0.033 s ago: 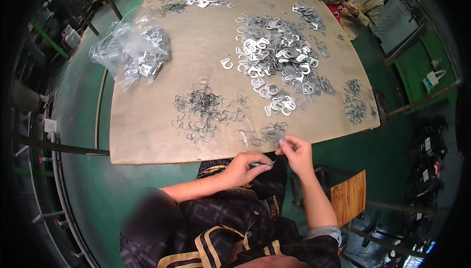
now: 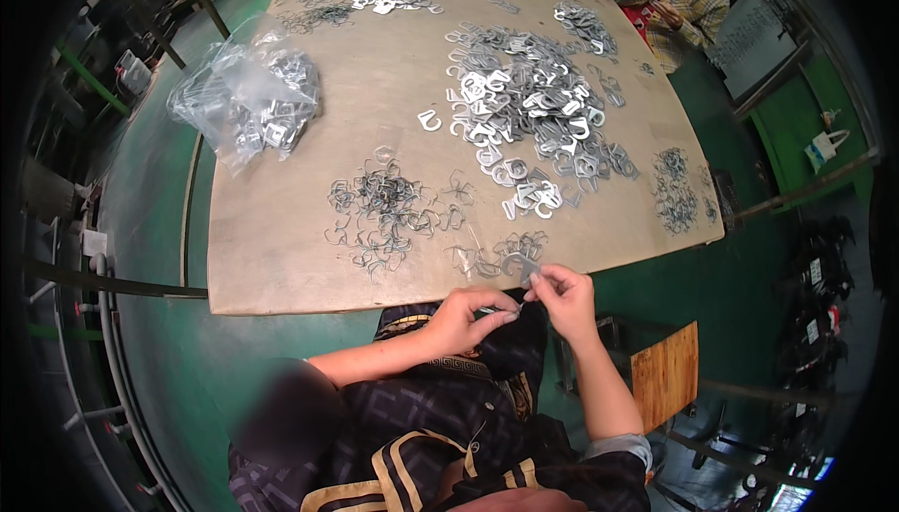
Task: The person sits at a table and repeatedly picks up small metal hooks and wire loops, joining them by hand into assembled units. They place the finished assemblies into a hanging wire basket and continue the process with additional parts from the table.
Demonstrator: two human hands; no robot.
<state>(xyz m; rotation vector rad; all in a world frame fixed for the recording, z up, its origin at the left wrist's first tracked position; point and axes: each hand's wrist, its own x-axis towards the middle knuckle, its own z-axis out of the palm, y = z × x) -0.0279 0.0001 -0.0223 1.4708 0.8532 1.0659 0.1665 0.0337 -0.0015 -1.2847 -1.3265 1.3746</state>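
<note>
Head view: wooden table (image 2: 281,268) on green floor, heap of flat metal clips (image 2: 524,109) near centre, wire clips (image 2: 384,207) toward near edge, clear bag (image 2: 245,100) at left edge. My right hand (image 2: 565,298) pinches small metal clip (image 2: 527,271) at near edge. My left hand (image 2: 465,317) fingertips closed, touching same piece just below edge.

Left hand (image 2: 465,317) and right hand (image 2: 562,295) meet at the near edge of the wooden table (image 2: 281,259), pinching a small metal clip (image 2: 524,271); wire clips (image 2: 384,207) lie just beyond.
</note>
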